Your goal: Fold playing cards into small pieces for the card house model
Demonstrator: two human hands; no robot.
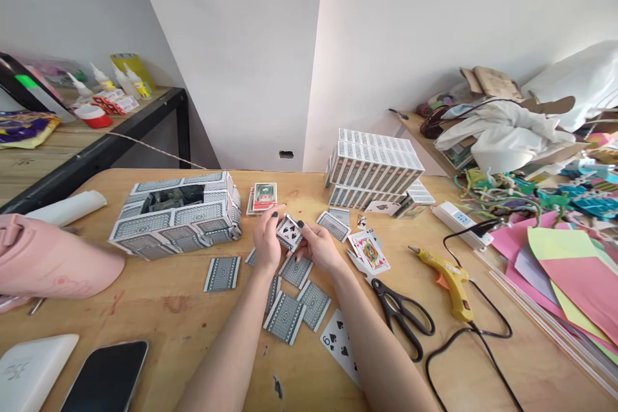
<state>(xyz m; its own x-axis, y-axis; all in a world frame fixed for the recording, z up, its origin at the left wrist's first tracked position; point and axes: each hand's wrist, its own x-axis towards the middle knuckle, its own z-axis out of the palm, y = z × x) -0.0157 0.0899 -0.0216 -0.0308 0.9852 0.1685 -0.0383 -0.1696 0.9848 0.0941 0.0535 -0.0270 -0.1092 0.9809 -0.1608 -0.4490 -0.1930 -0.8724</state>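
Observation:
Between my two hands is a playing card [288,234] with black spades showing, its edges folded up. My left hand [267,241] holds its left edge, while my right hand [318,243] pinches the right side with the thumb on top. Below them lie several patterned card pieces, face down, such as one card back [285,317] and another at the left [222,273]. A spade card [338,342] is partly hidden under my right forearm. Right of my hands are a face card [371,251] and black-handled scissors [400,312].
A box covered in cards [176,215] stands at the left, near a pink bottle [62,261] and a phone [106,376]. Stacked card packs [374,164] stand at the back. A yellow glue gun [449,283], its cable, a power strip [461,225] and coloured paper [574,277] occupy the right.

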